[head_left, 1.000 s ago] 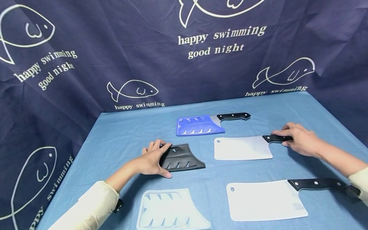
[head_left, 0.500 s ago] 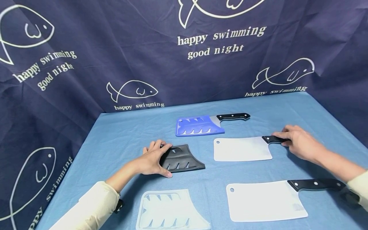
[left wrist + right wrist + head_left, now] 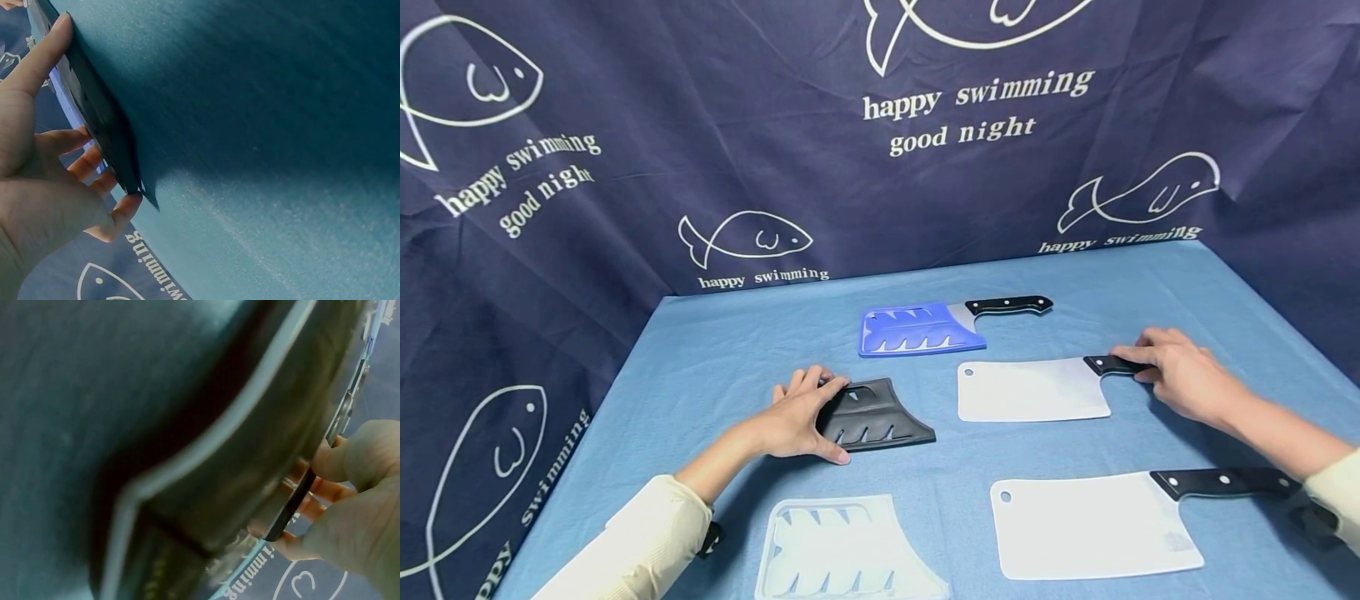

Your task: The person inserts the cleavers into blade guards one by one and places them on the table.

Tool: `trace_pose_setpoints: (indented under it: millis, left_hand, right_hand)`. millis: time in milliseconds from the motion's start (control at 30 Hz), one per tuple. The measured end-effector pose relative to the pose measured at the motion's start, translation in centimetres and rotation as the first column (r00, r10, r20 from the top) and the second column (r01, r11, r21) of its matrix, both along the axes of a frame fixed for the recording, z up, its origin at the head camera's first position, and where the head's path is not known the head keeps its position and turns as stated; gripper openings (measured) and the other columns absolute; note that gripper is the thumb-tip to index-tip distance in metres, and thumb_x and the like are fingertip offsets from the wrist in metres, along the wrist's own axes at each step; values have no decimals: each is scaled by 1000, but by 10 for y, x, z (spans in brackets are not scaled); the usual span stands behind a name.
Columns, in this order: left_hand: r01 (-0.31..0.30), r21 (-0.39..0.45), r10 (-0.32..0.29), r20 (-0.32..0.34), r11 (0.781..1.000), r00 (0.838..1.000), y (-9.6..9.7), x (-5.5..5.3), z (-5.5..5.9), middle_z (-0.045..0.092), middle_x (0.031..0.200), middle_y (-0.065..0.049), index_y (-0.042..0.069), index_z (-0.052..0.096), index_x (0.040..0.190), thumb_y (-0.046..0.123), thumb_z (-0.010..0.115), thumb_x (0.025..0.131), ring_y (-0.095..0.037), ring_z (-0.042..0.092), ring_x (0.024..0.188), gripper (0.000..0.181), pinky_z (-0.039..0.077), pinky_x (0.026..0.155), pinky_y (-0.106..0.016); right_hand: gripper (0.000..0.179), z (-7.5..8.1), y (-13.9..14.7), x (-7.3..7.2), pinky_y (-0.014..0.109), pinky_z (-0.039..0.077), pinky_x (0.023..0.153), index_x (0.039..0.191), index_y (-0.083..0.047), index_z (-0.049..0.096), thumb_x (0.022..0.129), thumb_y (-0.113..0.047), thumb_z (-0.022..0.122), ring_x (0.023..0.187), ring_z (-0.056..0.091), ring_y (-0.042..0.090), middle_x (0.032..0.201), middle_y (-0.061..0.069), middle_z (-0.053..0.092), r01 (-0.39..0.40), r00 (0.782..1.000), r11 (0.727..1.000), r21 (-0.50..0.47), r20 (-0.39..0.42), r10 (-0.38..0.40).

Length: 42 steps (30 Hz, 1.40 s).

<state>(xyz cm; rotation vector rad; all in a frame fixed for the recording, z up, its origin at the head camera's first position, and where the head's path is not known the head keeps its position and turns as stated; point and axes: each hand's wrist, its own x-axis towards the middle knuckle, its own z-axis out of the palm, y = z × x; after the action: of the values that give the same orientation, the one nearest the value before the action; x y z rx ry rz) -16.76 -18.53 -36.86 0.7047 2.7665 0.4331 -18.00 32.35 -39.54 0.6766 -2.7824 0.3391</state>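
My left hand (image 3: 793, 417) grips the closed left end of a black blade cover (image 3: 880, 414), thumb on its near edge and fingers on its far edge. The cover lies on the blue cloth, its wide mouth facing right. In the left wrist view, the thumb and fingertips of the left hand (image 3: 47, 169) touch the cover's (image 3: 103, 119) edges. To the right, my right hand (image 3: 1183, 371) holds the black handle of a cleaver (image 3: 1033, 389), covering its rear end. The blade is flat and points left towards the cover's mouth, with a gap between them.
Behind lies another cleaver, its black handle (image 3: 1009, 304) sticking out of a blue blade cover (image 3: 917, 327). In front are a pale translucent blade cover (image 3: 846, 546) and a larger cleaver (image 3: 1093, 525), its handle partly under my right forearm. A printed navy curtain (image 3: 925, 192) rises behind.
My right hand has shifted slightly on the cleaver's handle, covering its rear tip, which showed earlier. The left hand and the black blade cover have stayed in place.
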Motion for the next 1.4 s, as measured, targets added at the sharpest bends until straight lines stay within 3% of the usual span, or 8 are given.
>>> trace_pose_setpoints:
  millis: [333, 467, 600, 900, 1100, 1200, 1300, 1400]
  left_hand:
    - [-19, 47, 20, -37, 999, 999, -1, -1, -5, 43, 130, -3, 15, 46, 143, 51, 89, 53, -20, 35, 110, 106, 26, 76, -37]
    - [-27, 58, 33, -111, 998, 993, -1, -2, -4, 43, 131, -5, 15, 47, 142, 53, 89, 50, -21, 37, 110, 108, 27, 75, -38]
    - [-26, 61, 40, -230, 998, 972, 0, -3, 2, 44, 130, -7, 14, 47, 142, 55, 88, 49, -22, 38, 108, 110, 28, 74, -38]
    - [4, 32, 12, -497, 999, 868, 3, -5, 23, 46, 126, -6, 16, 47, 141, 59, 85, 50, -26, 41, 108, 108, 31, 74, -42]
    - [5, 40, 21, -632, 999, 774, 5, -2, 41, 47, 125, -8, 17, 48, 138, 59, 85, 49, -29, 42, 107, 105, 33, 73, -46]
    - [3, 57, 37, -676, 998, 736, 5, 0, 46, 47, 126, -9, 16, 47, 137, 57, 86, 49, -30, 42, 109, 105, 33, 75, -48]
    - [6, 72, 47, -702, 997, 710, 4, 2, 48, 47, 126, -10, 15, 47, 138, 54, 87, 49, -31, 42, 109, 105, 33, 77, -50]
    - [7, 72, 47, -713, 997, 699, 4, 3, 48, 47, 126, -10, 14, 47, 138, 54, 88, 49, -31, 42, 109, 105, 33, 78, -51]
  right_hand:
    - [56, 2, 0, 4, 42, 36, 60, 115, 4, 67, 61, 17, 63, 86, 49, 31, 94, 11, 56, 3, 1000, 1000, -3, -22, -3]
    - [60, 11, -1, 6, 41, 27, 60, 117, 4, 65, 60, 19, 58, 88, 45, 33, 97, 13, 55, 28, 998, 999, -37, -52, -30]
    - [63, 23, -3, 9, 43, 24, 63, 119, 2, 64, 59, 19, 54, 89, 42, 34, 100, 14, 53, 50, 994, 995, -83, -91, -57]
    - [57, 50, -6, 16, 44, 20, 65, 117, 2, 64, 64, 20, 55, 89, 39, 38, 101, 19, 51, 68, 970, 981, -181, -219, -108]
    - [50, 64, -9, 18, 44, 18, 63, 111, 0, 68, 66, 22, 57, 87, 38, 43, 95, 18, 50, 42, 933, 970, -237, -337, -123]
    - [47, 69, -11, 22, 42, 17, 64, 106, 1, 69, 66, 23, 59, 88, 37, 44, 94, 19, 50, 32, 915, 961, -274, -379, -139]
    - [44, 73, -12, 25, 40, 16, 64, 103, 0, 70, 67, 24, 62, 88, 36, 45, 93, 20, 50, 25, 897, 957, -290, -417, -150]
    - [42, 74, -12, 27, 40, 16, 65, 101, -1, 70, 67, 23, 62, 89, 35, 46, 94, 21, 49, 43, 891, 955, -293, -422, -169]
